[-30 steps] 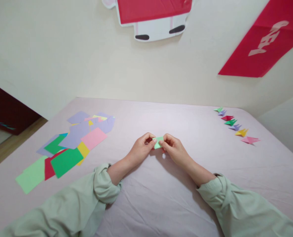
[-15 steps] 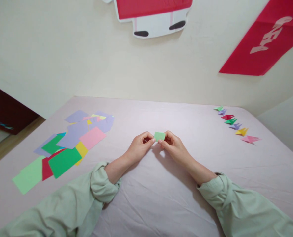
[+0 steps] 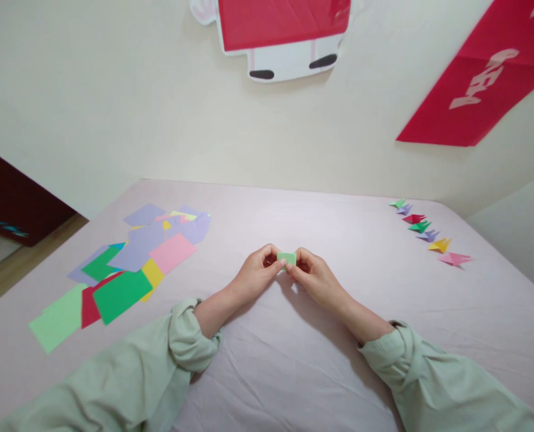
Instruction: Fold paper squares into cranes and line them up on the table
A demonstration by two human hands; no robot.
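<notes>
A small light green piece of paper, folded into a rectangle, is held up between my two hands over the middle of the table. My left hand pinches its left side, with the thumb at the lower edge. On the other side my right hand grips the right edge between thumb and fingers. Both thumbs come close together at the bottom of the paper. Whatever lies behind the paper is hidden, as are some of the fingertips.
Loose coloured paper sheets lie overlapped on the left of the table. Several folded paper figures form a slanted row at the far right. A pale cloth covers the table, which meets a wall at the back.
The green paper now shows less height between my fingers, and my thumbs sit further in on it. The whole view has shifted slightly.
</notes>
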